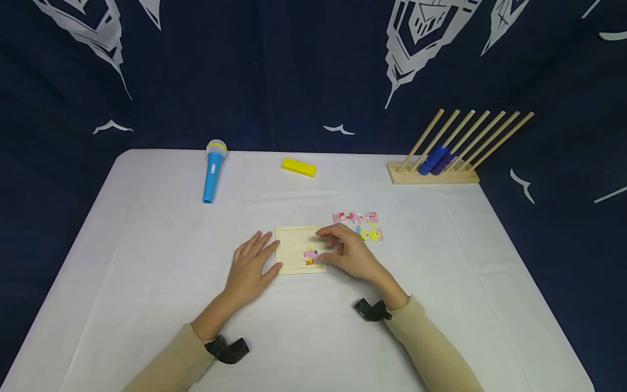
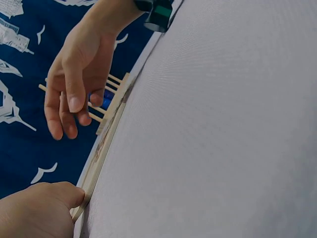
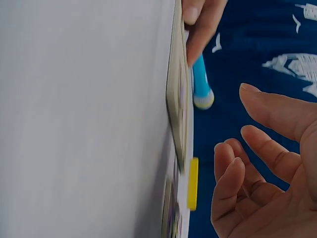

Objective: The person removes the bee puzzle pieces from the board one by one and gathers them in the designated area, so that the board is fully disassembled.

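A shallow wooden puzzle tray (image 1: 294,245) lies on the table, with a few joined jigsaw pieces (image 1: 311,255) in its lower right part. My left hand (image 1: 250,270) rests at the tray's left edge, fingers extended and thumb against the frame. In the left wrist view the thumb (image 2: 74,194) touches the tray's wooden rim (image 2: 106,144). Over the tray's right edge hovers my right hand (image 1: 350,253), its fingers loosely bent and thumb apart. The right wrist view shows nothing between those fingers (image 3: 270,151). Loose jigsaw pieces (image 1: 372,234) lie beyond the right hand, partly hidden by it.
At the back left lies a blue toy microphone (image 1: 211,173). A yellow block (image 1: 299,167) sits at the back middle. To the back right stands a wooden peg rack (image 1: 433,178) with blue and purple beads. A dark patterned cloth (image 1: 264,76) hangs behind the white table (image 1: 161,245).
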The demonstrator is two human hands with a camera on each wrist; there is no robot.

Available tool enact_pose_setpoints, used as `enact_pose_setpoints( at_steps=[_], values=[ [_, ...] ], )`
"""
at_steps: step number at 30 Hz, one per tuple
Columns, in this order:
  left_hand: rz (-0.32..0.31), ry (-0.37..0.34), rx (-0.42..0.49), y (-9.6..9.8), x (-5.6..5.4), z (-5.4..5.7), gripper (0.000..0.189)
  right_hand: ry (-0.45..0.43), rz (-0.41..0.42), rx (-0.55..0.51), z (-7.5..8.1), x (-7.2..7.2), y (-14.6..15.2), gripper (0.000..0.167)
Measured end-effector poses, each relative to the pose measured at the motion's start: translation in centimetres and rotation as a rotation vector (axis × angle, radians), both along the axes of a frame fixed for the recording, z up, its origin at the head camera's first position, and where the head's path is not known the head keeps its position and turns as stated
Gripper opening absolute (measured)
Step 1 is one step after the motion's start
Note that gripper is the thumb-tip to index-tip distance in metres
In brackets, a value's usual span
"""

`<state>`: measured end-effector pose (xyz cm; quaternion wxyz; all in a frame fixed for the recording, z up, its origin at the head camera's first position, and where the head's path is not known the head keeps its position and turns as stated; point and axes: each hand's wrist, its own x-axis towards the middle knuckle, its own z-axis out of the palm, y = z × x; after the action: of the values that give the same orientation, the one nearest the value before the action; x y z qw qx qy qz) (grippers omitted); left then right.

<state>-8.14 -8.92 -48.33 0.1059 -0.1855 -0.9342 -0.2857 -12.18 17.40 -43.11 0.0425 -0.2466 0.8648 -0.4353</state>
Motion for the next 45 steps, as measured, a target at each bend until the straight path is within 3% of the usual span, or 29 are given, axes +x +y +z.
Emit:
enact_pose_setpoints(
  at_steps=[7, 32, 45],
  values=[
    [-0.003, 0.001, -0.006, 0.0, 0.0, -0.1, 0.049, 0.001, 0.051, -0.010, -0.1, 0.2, -1.6, 0.048],
    [0.000, -0.001, -0.007, 0.1, -0.1, -0.1, 0.050, -0.034, 0.061, 0.071, -0.7, 0.2, -1.7, 0.041],
    [0.002, 0.004, -0.005, 0.1, -0.1, -0.1, 0.051, 0.018, 0.067, 0.121, -1.1, 0.4, -2.0, 0.038]
  ],
)
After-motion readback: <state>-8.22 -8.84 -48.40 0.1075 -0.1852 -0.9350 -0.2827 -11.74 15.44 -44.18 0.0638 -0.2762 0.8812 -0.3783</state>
